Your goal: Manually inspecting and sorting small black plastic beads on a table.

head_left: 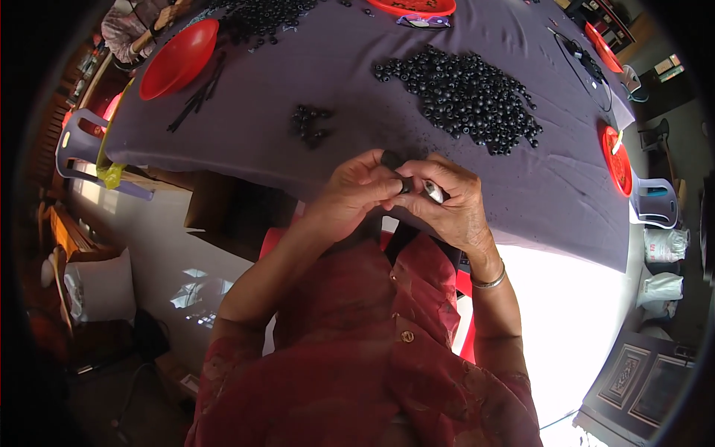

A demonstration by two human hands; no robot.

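Watching from a distance, I judge that the work in hand is fine handling of one small black piece [407, 185], raised over the near edge of the purple cloth [246, 134]. To do it well, I would brace both hands together, turn the piece in small steps, and guide the white-ended tool [433, 191] lightly, its end clear of the thumb.

The left hand [354, 191] has its thumb and fingers nearly closed, pinching the black piece; a dark covering [391, 159] appears to sit on one raised fingertip. The right hand [458, 200] is curled around the tool, with its fingertips close to the piece; whether they touch it I cannot tell.

Beyond the hands, slightly left, lies a small cluster of black pieces [311, 125]. Farther off to the right spreads a larger heap [477, 100], and at far left rests a red bowl [179, 59].
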